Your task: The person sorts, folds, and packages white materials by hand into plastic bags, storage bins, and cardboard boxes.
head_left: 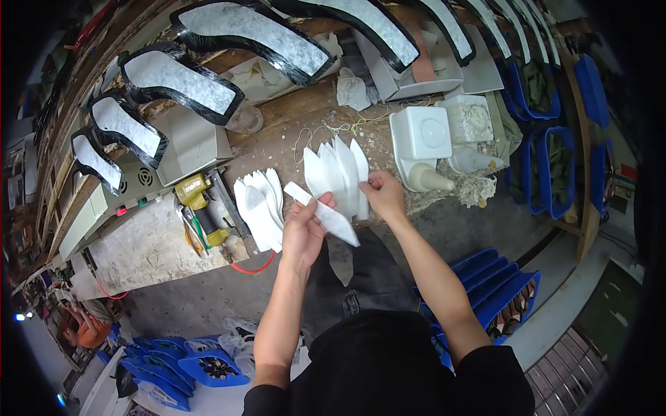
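In the head view my left hand (pixel 304 227) is closed on a white pointed piece (pixel 336 223), which lies slanted across the fingers. My right hand (pixel 383 195) has its thumb and fingers pinched at the right edge of a fanned stack of white pointed pieces (pixel 333 172) at the bench edge. Whether it grips the outermost piece is hard to make out. Just left of my left hand, a second fanned stack of white pieces (pixel 258 208) lies on the bench.
A yellow-green tool (pixel 193 193) and pliers lie left on the bench (pixel 149 243). White glue containers (pixel 424 132) stand right of the stacks. Black-edged curved pieces (pixel 250 31) hang above. Blue baskets (pixel 517 284) are at right and below left. A person (pixel 90 331) is far left.
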Available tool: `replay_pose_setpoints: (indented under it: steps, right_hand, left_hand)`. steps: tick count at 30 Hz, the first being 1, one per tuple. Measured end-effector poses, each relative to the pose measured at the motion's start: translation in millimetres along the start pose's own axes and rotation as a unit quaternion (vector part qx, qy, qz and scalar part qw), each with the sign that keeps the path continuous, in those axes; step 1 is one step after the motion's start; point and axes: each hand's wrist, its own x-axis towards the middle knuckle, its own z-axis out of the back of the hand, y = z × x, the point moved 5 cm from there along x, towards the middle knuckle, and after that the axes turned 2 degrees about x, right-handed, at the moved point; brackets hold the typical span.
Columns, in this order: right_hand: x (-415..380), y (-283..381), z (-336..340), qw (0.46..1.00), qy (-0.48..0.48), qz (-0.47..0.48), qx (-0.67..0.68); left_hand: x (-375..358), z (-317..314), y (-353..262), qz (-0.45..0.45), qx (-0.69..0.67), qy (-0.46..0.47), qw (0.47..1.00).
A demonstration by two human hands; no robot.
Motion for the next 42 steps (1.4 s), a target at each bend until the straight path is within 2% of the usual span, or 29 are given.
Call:
replay_pose_setpoints:
  steps: [4, 9, 13, 19, 23, 24, 28, 34, 38, 39, 42]
  right_hand:
    - [4.6, -13.2, -5.1, 0.998, 0.028, 0.012, 0.064]
    - [-5.3, 8.5, -2.1, 0.999, -0.046, 0.007, 0.016]
    - [3.7, -9.5, -9.7, 0.985, -0.015, -0.038, 0.165]
    - [-9.5, 6.4, 50.2, 0.975, -0.033, -0.011, 0.218]
    - [-18.5, 43.4, 27.7, 0.927, 0.105, -0.086, 0.350]
    - [-17.4, 42.9, 17.3, 0.926, 0.108, -0.087, 0.351]
    - [-3.8, 20.4, -39.9, 0.955, 0.107, -0.077, 0.266]
    - [-11.9, 25.1, -28.2, 0.969, 0.019, 0.040, 0.242]
    - [-37.7, 42.1, -2.9, 0.919, 0.120, -0.069, 0.368]
    - [-47.8, 50.2, -2.4, 0.919, 0.123, -0.068, 0.368]
    - [-81.6, 81.9, -4.7, 0.839, 0.263, -0.052, 0.473]
  left_hand:
    - [10.2, -7.9, 10.6, 0.008, -0.024, 0.028, 0.999]
    - [30.4, -15.3, 22.8, 0.068, -0.151, 0.099, 0.981]
    - [56.9, -4.7, 31.1, 0.113, -0.184, 0.093, 0.972]
    - [41.6, -13.0, 21.1, 0.102, -0.174, 0.092, 0.975]
    - [-1.4, 3.4, -7.3, -0.003, -0.191, -0.004, 0.982]
    - [-9.1, 8.0, -8.5, -0.006, -0.190, -0.007, 0.982]
    - [-32.6, 33.5, -22.8, -0.102, -0.171, -0.072, 0.977]
    - [-29.3, 41.2, -17.9, -0.100, -0.221, -0.069, 0.968]
    - [-23.8, 32.8, -8.1, -0.098, -0.253, -0.045, 0.961]
    - [-25.4, 32.0, -7.5, -0.101, -0.254, -0.046, 0.961]
    - [-27.4, 11.9, 3.2, -0.070, -0.277, -0.035, 0.958]
